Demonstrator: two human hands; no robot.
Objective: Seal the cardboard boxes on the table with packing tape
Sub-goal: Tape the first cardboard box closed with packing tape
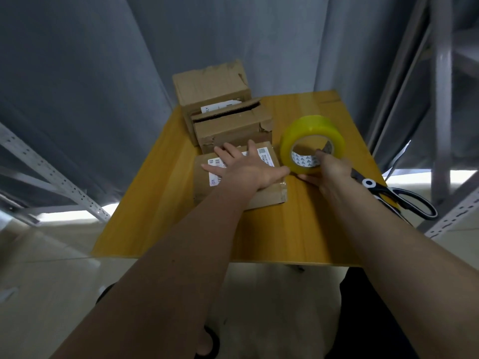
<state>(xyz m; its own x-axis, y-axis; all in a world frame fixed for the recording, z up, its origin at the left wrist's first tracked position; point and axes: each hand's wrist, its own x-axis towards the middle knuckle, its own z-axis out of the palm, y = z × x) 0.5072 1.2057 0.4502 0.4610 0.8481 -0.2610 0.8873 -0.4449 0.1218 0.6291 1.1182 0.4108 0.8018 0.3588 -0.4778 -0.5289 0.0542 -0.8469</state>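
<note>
While our left hand lies flat with fingers spread on the small brown cardboard box with white shipping labels at the middle of the yellow wooden table, our right hand grips the big yellow roll of packing tape just beside it, a finger apparently hooked inside its core. We judge the roll stiff, smooth and fairly heavy, best taken through the core; the box is light and worn, with crushed edges.

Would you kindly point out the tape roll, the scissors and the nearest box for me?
tape roll [315,126]: head view, on its yellow outer band.
scissors [404,196]: head view, on the black handle.
nearest box [267,195]: head view, on its bare cardboard front corner.
</note>
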